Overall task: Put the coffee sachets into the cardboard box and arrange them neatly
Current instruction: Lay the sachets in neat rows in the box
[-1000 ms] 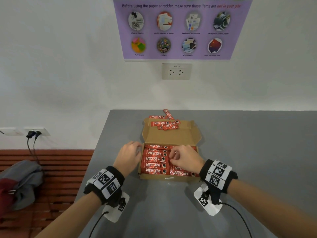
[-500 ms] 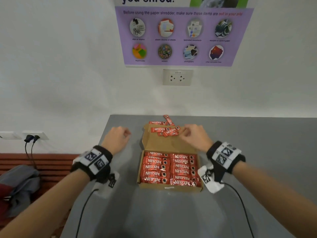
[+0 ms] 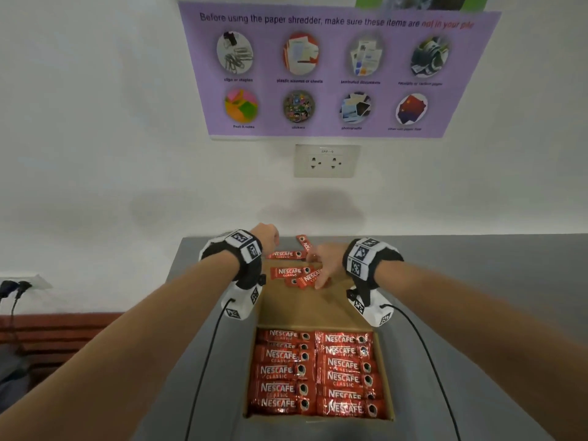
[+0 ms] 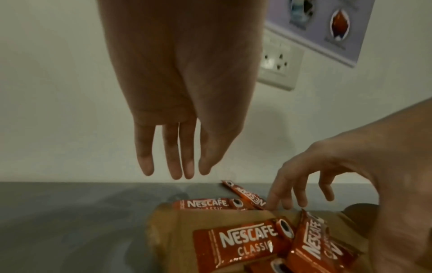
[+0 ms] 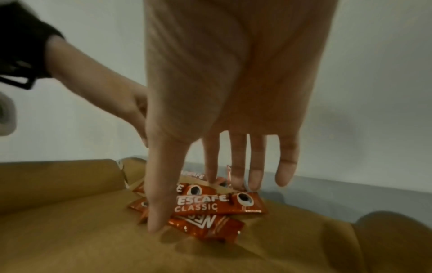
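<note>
Hands outstretched over loose sachets (image 3: 289,272) (on box (image 3: 318,418) flap), L (image 4: 184,114) & R (image 5: 224,110) fingers straight, nothing held.

Both forearms bare, no sleeves. Left hand (image 3: 265,237) and right hand (image 3: 327,262) ungloved, no rings visible on the fingers (image 4: 173,162). Behind each hand, a black wrist band (image 3: 245,265) carrying white square tags printed with black fiducial patterns (image 3: 238,238); same on the right band (image 3: 362,259). Below each band hangs a white housing (image 3: 240,305), also tagged with black-and-white markers; right-side housing (image 3: 372,310) likewise. One thin black cable (image 3: 206,361) runs from each housing back along the forearm; right cable (image 3: 429,361).
</note>
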The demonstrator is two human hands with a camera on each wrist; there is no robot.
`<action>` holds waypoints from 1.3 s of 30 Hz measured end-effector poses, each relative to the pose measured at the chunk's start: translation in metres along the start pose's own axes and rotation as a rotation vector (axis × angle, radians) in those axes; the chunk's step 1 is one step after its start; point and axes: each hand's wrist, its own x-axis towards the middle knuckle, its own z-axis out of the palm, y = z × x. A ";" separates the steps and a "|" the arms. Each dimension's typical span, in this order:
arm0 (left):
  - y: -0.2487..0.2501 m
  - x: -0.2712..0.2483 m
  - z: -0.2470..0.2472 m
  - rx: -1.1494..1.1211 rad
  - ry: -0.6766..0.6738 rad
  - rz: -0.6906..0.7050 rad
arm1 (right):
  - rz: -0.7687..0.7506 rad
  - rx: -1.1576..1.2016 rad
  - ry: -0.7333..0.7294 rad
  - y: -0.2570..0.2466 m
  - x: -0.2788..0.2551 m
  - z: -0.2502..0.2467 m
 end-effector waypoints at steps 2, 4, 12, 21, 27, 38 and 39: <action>0.003 0.009 0.009 0.052 -0.037 -0.004 | -0.016 -0.003 -0.016 0.001 0.008 0.003; 0.004 0.016 0.017 0.106 -0.068 -0.011 | -0.036 -0.028 -0.017 0.000 0.014 0.003; 0.012 0.030 0.028 0.259 -0.103 0.033 | -0.071 -0.165 -0.024 -0.007 0.032 0.006; 0.017 0.034 0.033 0.274 -0.094 0.070 | -0.101 -0.098 0.125 -0.004 0.041 0.003; 0.011 0.025 0.018 0.051 0.094 -0.056 | -0.024 -0.053 0.241 0.014 0.033 -0.014; 0.010 0.011 0.002 0.022 0.088 -0.106 | 0.126 -0.016 0.217 0.030 0.056 -0.022; 0.010 0.011 0.001 0.018 0.091 -0.105 | 0.118 -0.051 0.207 0.027 0.060 -0.020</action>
